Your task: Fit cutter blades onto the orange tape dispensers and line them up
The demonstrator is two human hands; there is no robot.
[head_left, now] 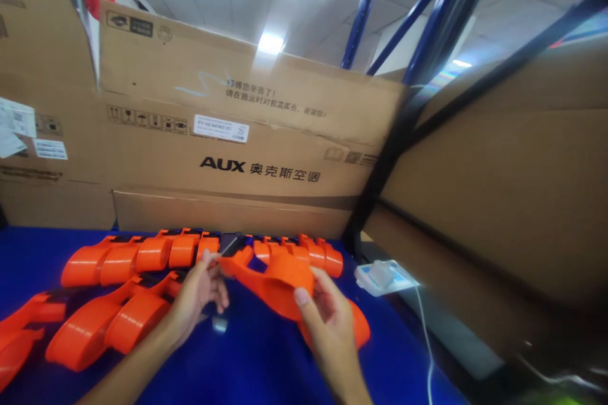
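Note:
My right hand (327, 323) grips a glossy orange band-like piece (289, 272) by its wide, curled end, thumb on the near side. A narrower part of the same piece runs left to my left hand (204, 291), whose thumb and forefinger pinch its tip while the other fingers hang loose. Under and behind my right hand lies another orange piece (360, 324), partly hidden. Close to my left forearm, two similar orange pieces (137, 323) with black ends rest on the blue tabletop (237, 367).
Rows of orange pieces (154, 253) line the table's back, before a large cardboard box (261, 139). A flat dark object (231, 242) lies between them. On the right are a white power strip (386, 277) with a cable and a dark rack post (375, 183).

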